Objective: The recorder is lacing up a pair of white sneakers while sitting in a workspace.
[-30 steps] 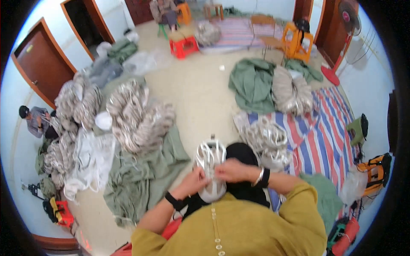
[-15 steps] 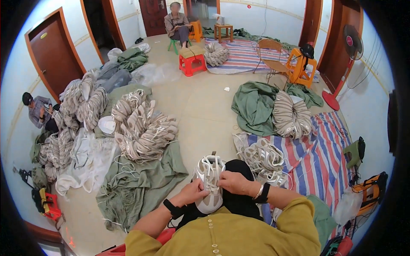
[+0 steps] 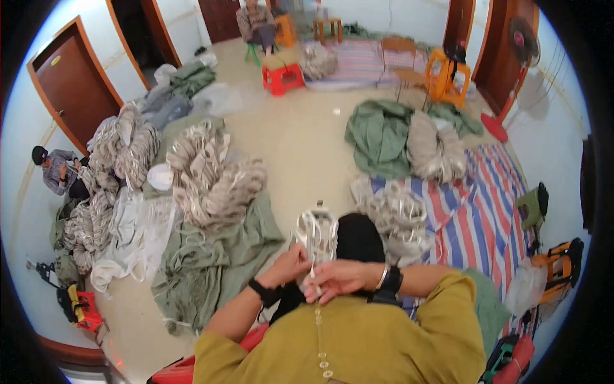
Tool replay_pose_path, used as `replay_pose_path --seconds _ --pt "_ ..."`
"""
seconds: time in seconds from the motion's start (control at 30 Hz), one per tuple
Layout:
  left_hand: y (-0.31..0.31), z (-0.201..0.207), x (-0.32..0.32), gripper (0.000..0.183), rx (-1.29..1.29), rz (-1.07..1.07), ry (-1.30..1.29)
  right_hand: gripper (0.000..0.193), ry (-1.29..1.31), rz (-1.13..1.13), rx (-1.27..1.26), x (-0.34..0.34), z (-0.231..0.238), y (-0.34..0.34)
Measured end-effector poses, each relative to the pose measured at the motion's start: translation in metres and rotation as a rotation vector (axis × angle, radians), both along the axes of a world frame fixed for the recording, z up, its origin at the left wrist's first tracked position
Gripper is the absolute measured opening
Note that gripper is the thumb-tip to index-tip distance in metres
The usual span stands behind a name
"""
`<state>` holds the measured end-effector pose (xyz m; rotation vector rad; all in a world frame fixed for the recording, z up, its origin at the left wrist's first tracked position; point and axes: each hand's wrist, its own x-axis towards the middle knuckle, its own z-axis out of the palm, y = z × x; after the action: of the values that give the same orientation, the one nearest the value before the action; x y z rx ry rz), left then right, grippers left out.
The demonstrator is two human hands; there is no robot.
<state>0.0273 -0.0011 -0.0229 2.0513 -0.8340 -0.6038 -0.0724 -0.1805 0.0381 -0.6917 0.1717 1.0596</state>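
A beige and white sneaker upper (image 3: 318,233) rests over my lap, its toe end toward me, with white laces across its front. My left hand (image 3: 291,262) is closed at its left side, the fingers gripping the edge near the laces. My right hand (image 3: 339,276) is drawn back over the toe end, its fingers pinching a white shoelace (image 3: 313,271) that runs from the upper. The toe end is hidden behind my right hand. Slight blur softens the fingertips.
Loose uppers (image 3: 396,214) lie to my right on a striped sheet (image 3: 476,211). A large pile of uppers (image 3: 214,179) sits on green cloth (image 3: 217,275) at left. Two people sit farther off, beside the left piles and at the back. A fan (image 3: 521,70) stands right.
My right hand has come off the upper's right side and moved down toward me with the shoelace. My left hand has shifted slightly up and left. The whole view has tilted down.
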Motion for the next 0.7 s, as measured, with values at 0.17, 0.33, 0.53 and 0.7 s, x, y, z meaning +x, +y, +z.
replay_pose_path --seconds 0.17,0.33,0.53,0.7 --pt "0.003 0.003 0.002 0.03 -0.017 0.055 0.079 0.014 -1.522 0.623 -1.391 -0.005 0.038 -0.018" --pt "-0.003 0.029 0.002 0.031 0.009 0.025 0.105 0.035 -0.832 -0.329 -1.22 0.013 0.029 -0.071" --pt "-0.001 0.026 -0.002 0.031 0.018 -0.001 0.085 0.031 -0.558 0.091 -1.114 0.032 -0.008 -0.041" --pt "-0.001 0.023 -0.006 0.029 -0.005 0.001 0.133 0.027 -0.863 0.144 -0.919 -0.006 -0.008 -0.057"
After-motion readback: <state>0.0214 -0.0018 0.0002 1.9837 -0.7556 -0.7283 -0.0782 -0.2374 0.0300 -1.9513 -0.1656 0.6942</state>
